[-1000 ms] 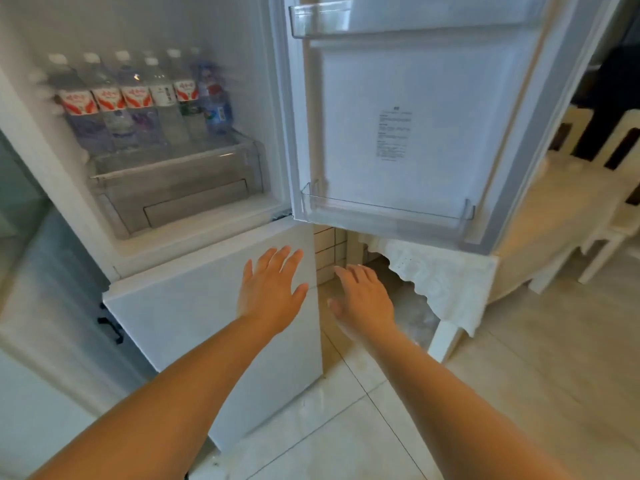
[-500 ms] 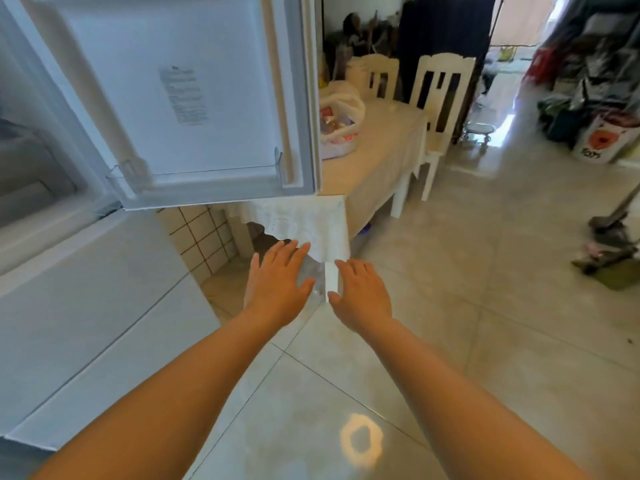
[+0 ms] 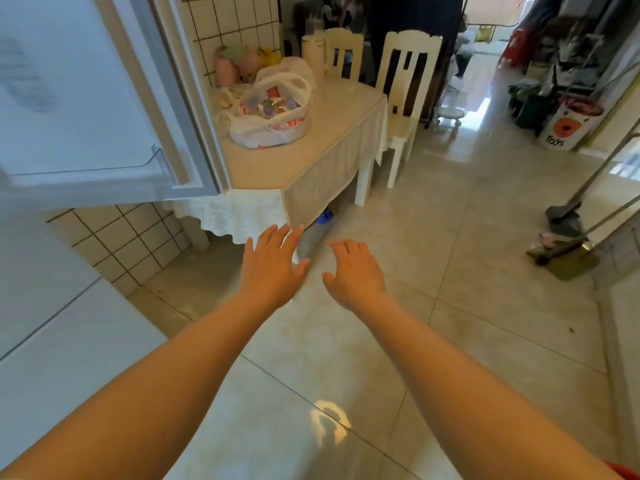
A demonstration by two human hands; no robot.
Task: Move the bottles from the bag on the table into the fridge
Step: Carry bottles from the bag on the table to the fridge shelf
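Note:
A white plastic bag point(image 3: 273, 128) with red print sits on the table point(image 3: 329, 133), and several bottles point(image 3: 273, 105) show through its open top. The open fridge door point(image 3: 86, 98) fills the upper left, its edge overlapping the table's near corner. The fridge interior is out of view. My left hand point(image 3: 272, 265) and my right hand point(image 3: 355, 270) are stretched out over the floor in front of the table's near corner, both empty with fingers spread, well short of the bag.
Two white chairs point(image 3: 405, 81) stand at the table's far side. A lace tablecloth point(image 3: 242, 213) hangs over the near corner. A broom and dustpan point(image 3: 568, 247) lie at the right, a "Toys" bin point(image 3: 568, 124) beyond. The lower fridge front point(image 3: 52, 341) is at the left.
The view has swung right, away from the fridge shelf with its bottles, toward the table and bag. Both hands stay empty and outstretched.

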